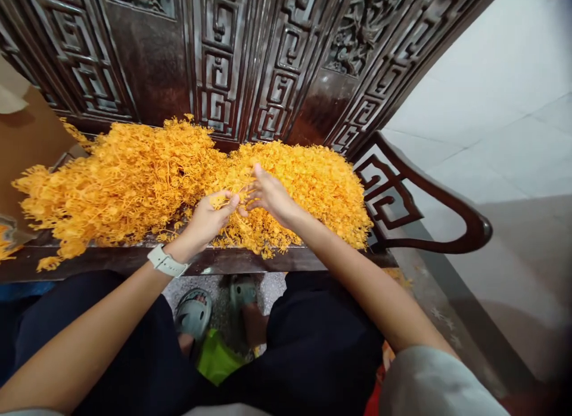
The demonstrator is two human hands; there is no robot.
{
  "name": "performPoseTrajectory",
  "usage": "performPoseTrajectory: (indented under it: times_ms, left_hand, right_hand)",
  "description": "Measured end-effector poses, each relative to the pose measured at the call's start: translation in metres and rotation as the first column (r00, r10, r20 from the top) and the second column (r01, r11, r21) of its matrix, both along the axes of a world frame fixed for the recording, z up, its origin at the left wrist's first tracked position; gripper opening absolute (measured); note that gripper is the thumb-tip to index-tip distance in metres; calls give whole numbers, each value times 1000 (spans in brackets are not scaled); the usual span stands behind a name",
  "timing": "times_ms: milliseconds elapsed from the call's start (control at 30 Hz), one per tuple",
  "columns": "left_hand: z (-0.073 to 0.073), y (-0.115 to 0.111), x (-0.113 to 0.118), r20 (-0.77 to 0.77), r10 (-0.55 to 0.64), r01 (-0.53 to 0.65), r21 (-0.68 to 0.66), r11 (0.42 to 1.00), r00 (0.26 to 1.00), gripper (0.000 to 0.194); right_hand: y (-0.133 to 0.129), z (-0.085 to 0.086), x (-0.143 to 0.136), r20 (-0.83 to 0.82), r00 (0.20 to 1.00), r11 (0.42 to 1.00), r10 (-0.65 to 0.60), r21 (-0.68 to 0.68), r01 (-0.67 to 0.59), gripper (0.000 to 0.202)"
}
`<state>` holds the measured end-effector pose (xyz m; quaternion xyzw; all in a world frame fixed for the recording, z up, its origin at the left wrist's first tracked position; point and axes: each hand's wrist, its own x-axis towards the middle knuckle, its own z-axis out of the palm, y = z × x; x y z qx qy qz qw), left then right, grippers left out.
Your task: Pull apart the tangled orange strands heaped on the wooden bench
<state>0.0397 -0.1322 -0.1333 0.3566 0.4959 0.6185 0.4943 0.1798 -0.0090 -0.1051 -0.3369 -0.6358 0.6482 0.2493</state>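
Two heaps of yellow-orange artificial-looking sprigs with thin branching stems lie on a dark wooden bench: a left heap [120,183] and a right heap [317,183]. My left hand [208,219], with a pale watch on its wrist, is closed in a pinch on a thin yellow sprig [241,196] in front of the right heap. Facing it, my right hand [274,198] has its thumb raised apart from its fingers, which reach toward the same sprig. Fine strands between the hands blend into the heap behind.
A carved bench back [223,64] rises behind the heaps, and a curved armrest [473,231] stands at the right. At far left is a brown cardboard piece [36,136]. Below the bench edge [250,262] are my sandalled feet and a bright green item [218,359].
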Motion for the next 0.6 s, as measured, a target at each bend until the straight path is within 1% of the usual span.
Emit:
performPoseTrajectory:
  times_ms: [33, 67, 133, 200, 267, 333, 400, 467, 533, 600]
  left_hand:
    - [-2, -1, 2, -39, -7, 7, 8, 1000, 999, 39]
    - [-3, -3, 4, -74, -11, 12, 14, 1000, 997, 40]
    - [-5, -6, 6, -162, -35, 39, 21, 999, 986, 41]
    - [-7, -7, 5, -286, -93, 101, 15, 995, 954, 44]
    - [-8, -5, 2, -370, -124, 139, 12, 990, 921, 49]
    - [-9, 1, -2, -393, -130, 150, 19, 989, 910, 48]
    - [-7, 8, -7, -416, -142, 169, 28, 985, 898, 45]
    - [-2, 13, -10, -463, -164, 199, 28, 980, 871, 44]
    - [6, 14, -8, -503, -187, 213, -6, 977, 844, 43]
    - [14, 12, -3, -513, -204, 207, -53, 977, 834, 38]
  right_hand:
    - [-10, 0, -10, -60, 998, 999, 0, -35, -2, 63]
    - [-16, -1, -18, -110, 993, 998, -33, -52, 28, 59]
    - [-19, -3, -27, -164, 978, 988, -130, -108, 113, 57]
    - [-14, -3, -28, -182, 965, 964, -189, -222, 147, 54]
    - [-6, 1, -26, -211, 952, 929, -221, -341, 141, 49]
    - [2, 7, -23, -245, 929, 889, -278, -432, 151, 41]
    - [10, 12, -20, -237, 910, 846, -341, -499, 188, 38]
    - [17, 14, -18, -205, 909, 833, -363, -509, 218, 39]
    - [24, 15, -15, -179, 918, 859, -353, -450, 243, 43]
    - [30, 16, -13, -170, 922, 889, -349, -370, 268, 49]
